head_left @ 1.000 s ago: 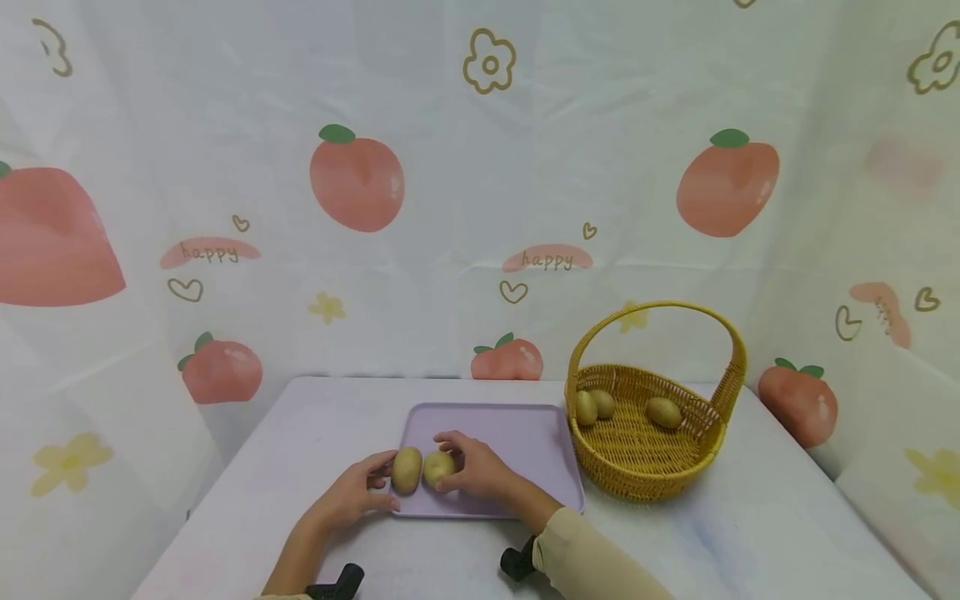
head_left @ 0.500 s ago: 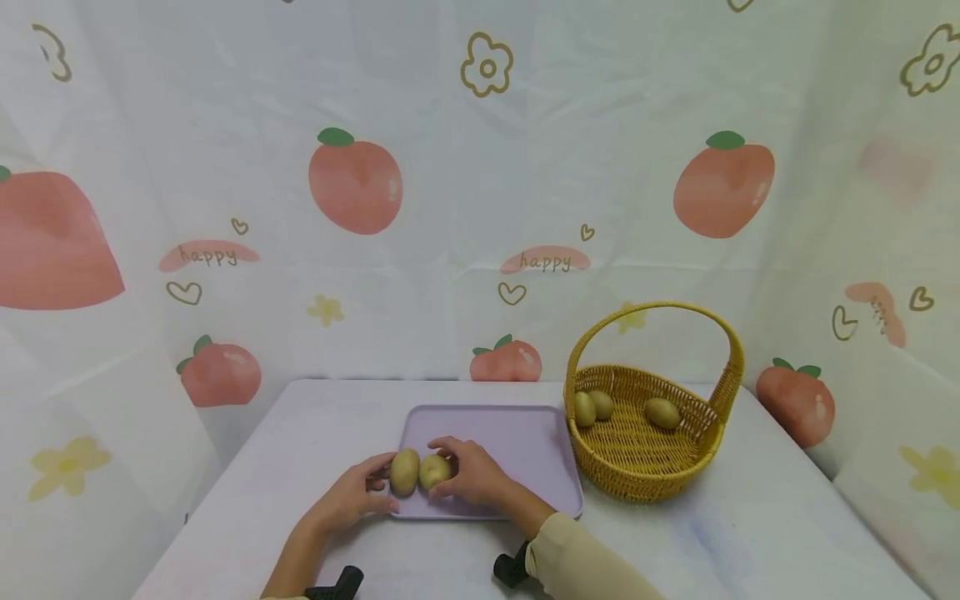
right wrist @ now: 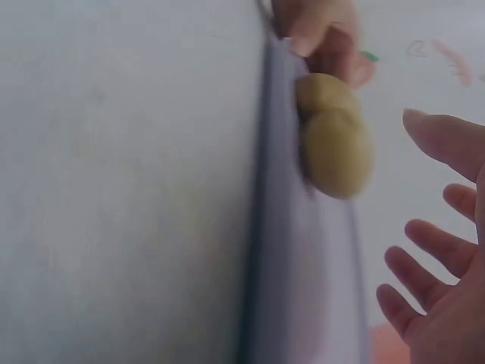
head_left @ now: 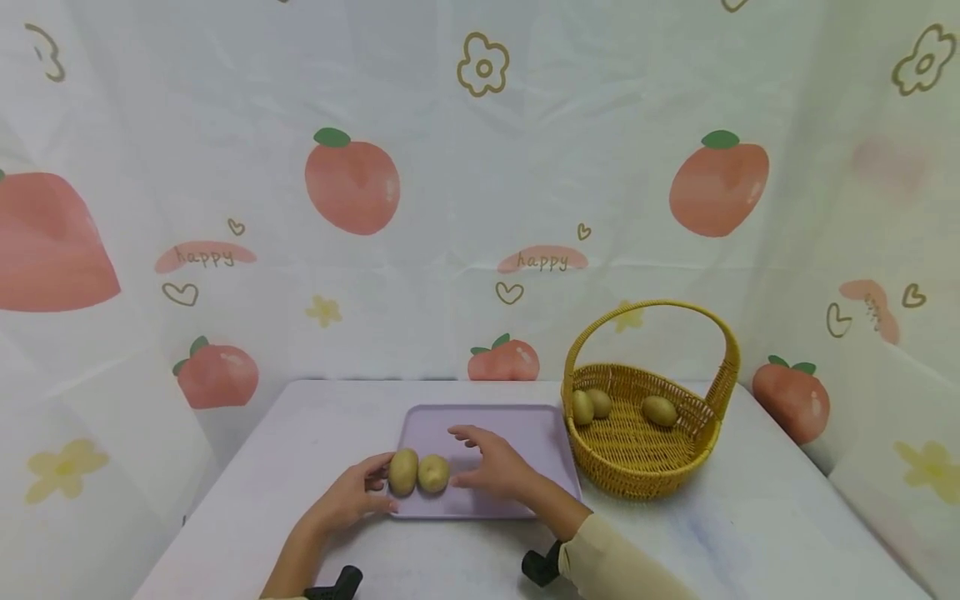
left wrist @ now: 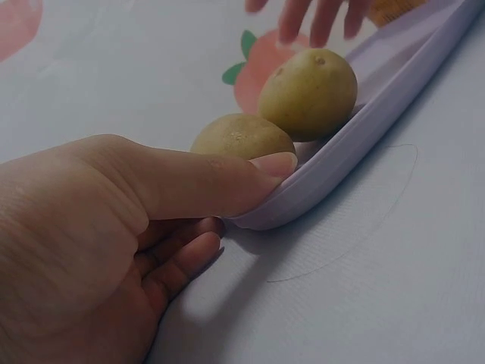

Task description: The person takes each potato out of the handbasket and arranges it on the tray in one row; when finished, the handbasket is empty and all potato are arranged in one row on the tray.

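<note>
Two potatoes, an oblong potato (head_left: 403, 472) and a rounder potato (head_left: 433, 474), lie side by side at the left end of a lilac tray (head_left: 517, 467). My left hand (head_left: 351, 495) curls round the tray's near left corner. In the left wrist view its thumb (left wrist: 227, 182) lies over the rim, just in front of the oblong potato (left wrist: 242, 136), and the other fingers bend below and outside the rim. To the right of the rounder potato, over the tray, my right hand (head_left: 501, 471) is spread with nothing in it; its fingers (right wrist: 432, 250) point apart.
A yellow wicker basket (head_left: 637, 479) with a tall handle stands right of the tray, its side close to the tray's edge. Several potatoes lie inside, including one potato (head_left: 660, 411) at the right. Behind the white table (head_left: 337, 417) hangs a fruit-print cloth (head_left: 420, 317).
My right hand has let go of the rounder potato and drawn back to the right, its fingers opening. The left hand and both potatoes stay in place.
</note>
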The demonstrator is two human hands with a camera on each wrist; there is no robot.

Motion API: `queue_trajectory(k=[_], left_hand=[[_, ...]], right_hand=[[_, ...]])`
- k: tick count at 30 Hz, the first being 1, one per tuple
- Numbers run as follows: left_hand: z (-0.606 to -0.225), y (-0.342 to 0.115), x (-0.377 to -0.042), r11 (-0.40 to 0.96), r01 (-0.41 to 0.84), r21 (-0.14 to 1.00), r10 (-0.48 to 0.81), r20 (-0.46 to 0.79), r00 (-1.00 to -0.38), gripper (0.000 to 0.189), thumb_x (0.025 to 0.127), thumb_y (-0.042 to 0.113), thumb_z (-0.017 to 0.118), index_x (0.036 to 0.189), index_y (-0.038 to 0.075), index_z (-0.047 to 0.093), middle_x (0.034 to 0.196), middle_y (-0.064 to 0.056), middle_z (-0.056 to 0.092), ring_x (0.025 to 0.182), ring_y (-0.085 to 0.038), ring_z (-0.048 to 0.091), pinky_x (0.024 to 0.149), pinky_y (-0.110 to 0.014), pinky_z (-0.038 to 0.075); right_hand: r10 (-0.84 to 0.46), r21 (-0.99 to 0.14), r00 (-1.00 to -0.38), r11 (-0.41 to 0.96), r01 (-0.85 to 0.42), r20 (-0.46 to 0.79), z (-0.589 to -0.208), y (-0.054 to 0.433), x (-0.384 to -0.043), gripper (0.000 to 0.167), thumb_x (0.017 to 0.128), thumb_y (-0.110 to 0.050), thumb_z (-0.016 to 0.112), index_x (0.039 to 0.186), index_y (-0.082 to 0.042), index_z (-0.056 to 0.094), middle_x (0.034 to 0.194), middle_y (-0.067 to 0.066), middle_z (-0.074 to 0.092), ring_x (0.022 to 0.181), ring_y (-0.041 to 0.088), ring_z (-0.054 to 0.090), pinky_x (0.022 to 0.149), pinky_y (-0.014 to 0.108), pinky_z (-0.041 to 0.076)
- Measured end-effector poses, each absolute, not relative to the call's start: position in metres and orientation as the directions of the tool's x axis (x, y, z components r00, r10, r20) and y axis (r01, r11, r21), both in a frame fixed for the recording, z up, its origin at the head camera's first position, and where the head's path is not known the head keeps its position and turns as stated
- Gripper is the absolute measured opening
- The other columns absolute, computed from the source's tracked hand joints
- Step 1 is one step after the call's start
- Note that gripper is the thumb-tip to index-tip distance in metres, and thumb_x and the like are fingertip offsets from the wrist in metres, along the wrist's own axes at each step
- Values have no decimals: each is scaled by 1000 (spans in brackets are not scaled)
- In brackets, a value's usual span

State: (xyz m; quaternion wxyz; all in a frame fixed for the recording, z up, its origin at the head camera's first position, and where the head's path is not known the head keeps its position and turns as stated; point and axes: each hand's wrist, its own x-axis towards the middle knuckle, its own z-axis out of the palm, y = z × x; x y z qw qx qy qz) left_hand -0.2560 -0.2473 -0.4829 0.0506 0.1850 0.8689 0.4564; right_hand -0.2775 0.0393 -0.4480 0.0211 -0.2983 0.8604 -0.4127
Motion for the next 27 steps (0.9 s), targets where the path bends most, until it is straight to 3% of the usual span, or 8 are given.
queue_trajectory(k=[11,16,23,27], left_hand=[[-481,-248,-254,517,208,830,317,40,-948,83,72,15,83,141,-7,42,129,-25,55,108,-34,58,96,-53,43],[-480,-247,-253,516,199,833,312,33,-949,84,72,17,84,141,-6,42,131,-27,53,110,-38,57,97,-54,42],[-482,-247,-253,518,220,827,329,45,-943,84,72,16,84,140,-8,42,127,-25,56,108,-35,58,96,-52,44],[-484,-246,-255,526,224,820,331,45,-943,84,72,17,84,141,-7,42,126,-22,57,106,-32,58,95,-49,45]], right_hand=[[-520,-659,-770,438,-611,369,-397,117,-272,39,85,-11,75,122,-8,64,111,4,69,102,25,63,89,44,50],[-487,-641,-793,485,-594,366,-376,153,-276,29,85,-9,74,113,-6,67,101,2,70,96,29,64,85,45,52],[-424,-617,-845,581,-530,326,-357,199,-295,26,88,-10,71,112,-1,67,97,7,69,87,19,64,75,35,54],[-374,-630,-878,613,-476,300,-354,218,-309,27,91,-10,67,116,1,65,101,10,70,93,25,65,81,42,53]])
